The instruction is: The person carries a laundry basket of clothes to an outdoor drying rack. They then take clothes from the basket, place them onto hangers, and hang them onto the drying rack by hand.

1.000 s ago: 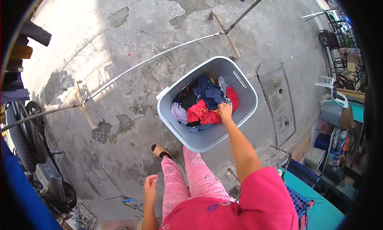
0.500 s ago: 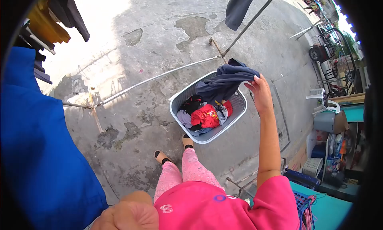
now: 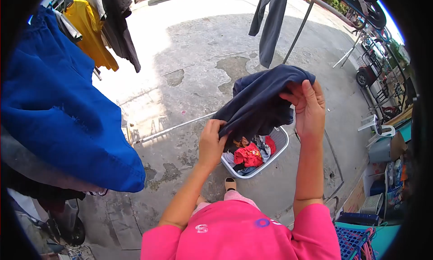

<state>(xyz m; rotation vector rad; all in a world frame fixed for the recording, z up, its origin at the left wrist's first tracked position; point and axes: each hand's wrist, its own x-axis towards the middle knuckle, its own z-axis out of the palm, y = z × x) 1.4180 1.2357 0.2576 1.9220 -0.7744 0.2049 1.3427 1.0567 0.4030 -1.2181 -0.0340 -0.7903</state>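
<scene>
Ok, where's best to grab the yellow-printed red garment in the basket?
Probably pinch the closest edge of the red garment, reaching down from the near side: it lies loosely bunched, and the navy garment hides the far part of the basket.

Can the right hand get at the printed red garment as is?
Probably not right away: the right hand is gripping the dark garment, which hides part of the basket. The red garment looks largely uncovered, so once free the hand could likely reach it.
</scene>
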